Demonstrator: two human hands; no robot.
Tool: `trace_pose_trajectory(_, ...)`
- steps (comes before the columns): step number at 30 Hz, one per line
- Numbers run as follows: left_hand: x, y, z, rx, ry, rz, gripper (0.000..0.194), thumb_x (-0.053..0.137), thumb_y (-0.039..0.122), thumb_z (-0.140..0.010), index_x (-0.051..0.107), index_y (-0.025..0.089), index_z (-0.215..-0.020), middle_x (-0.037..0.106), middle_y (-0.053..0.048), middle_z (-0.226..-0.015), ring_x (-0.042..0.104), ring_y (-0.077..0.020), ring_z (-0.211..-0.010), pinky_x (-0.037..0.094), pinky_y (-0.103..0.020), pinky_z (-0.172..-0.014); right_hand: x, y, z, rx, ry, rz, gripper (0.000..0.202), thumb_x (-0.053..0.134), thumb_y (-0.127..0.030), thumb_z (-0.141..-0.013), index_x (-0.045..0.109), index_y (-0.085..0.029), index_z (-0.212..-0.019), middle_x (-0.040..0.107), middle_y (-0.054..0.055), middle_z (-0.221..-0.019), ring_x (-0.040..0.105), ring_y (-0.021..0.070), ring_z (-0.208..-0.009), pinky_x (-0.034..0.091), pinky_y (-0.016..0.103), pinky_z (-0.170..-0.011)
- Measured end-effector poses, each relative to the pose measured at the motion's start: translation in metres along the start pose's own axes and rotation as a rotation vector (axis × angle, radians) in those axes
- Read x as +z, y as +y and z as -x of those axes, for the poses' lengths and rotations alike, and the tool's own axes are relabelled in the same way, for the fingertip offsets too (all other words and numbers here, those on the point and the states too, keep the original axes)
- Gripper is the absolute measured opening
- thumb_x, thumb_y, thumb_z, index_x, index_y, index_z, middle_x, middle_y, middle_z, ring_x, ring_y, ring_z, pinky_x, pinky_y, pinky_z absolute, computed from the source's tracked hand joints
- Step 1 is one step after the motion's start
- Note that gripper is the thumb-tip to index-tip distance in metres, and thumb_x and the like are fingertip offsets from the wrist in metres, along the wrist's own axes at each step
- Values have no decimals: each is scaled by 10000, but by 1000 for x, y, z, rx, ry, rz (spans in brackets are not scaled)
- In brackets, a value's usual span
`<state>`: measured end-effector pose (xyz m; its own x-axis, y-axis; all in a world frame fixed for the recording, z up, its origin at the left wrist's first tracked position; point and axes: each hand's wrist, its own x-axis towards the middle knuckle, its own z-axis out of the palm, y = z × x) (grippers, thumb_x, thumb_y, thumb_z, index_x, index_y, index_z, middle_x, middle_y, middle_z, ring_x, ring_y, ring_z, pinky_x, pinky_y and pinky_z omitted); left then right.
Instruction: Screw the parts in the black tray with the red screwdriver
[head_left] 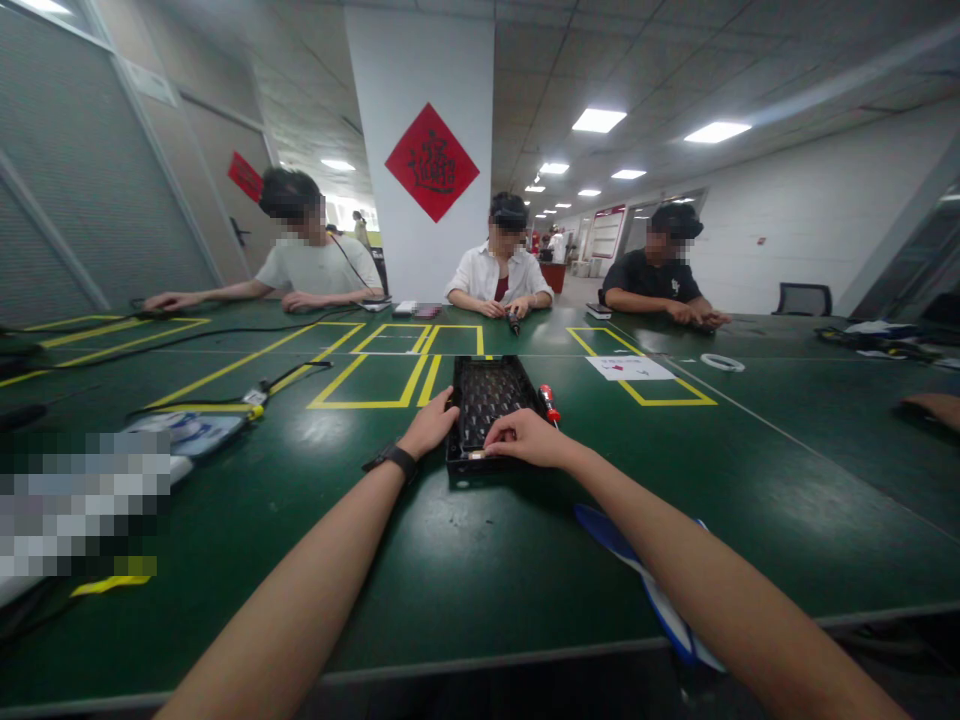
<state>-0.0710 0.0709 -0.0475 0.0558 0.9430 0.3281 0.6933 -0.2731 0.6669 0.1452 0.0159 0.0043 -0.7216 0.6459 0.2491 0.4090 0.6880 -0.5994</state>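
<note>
A black rectangular case [452,462] lies on the green table before me, its inside filled with rows of small dark and shiny pieces too small to make out. My left hand [430,424] holds the case by its left wall, thumb at the rim. Over the near right part of the case, my right hand [529,438] is closed in a pinch. Beside its fingertips, at the near end of the case, shows a small pale piece [476,455]; whether the fingers grip it is hidden. Just right of the case lies a red and black screwdriver [550,403].
A white paper sheet [630,368] and a roll of white tape [722,362] lie to the right. Blue-and-white insoles [664,600] are under my right forearm. Cables and a plastic packet [196,432] lie left. Three people sit across the yellow-taped table [750,490].
</note>
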Motion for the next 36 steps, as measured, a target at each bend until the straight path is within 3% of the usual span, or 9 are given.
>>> trace_pose_trajectory(36, 0, 0, 0, 2, 12, 18, 570, 416, 234, -740, 411, 117, -1297, 362, -84, -1388, 325, -219, -1279, 229, -327, -1075, 0, 1, -1, -12, 7, 18, 247, 618, -329, -727, 700, -114, -816, 613, 21, -631, 436, 69, -533, 322, 187, -521)
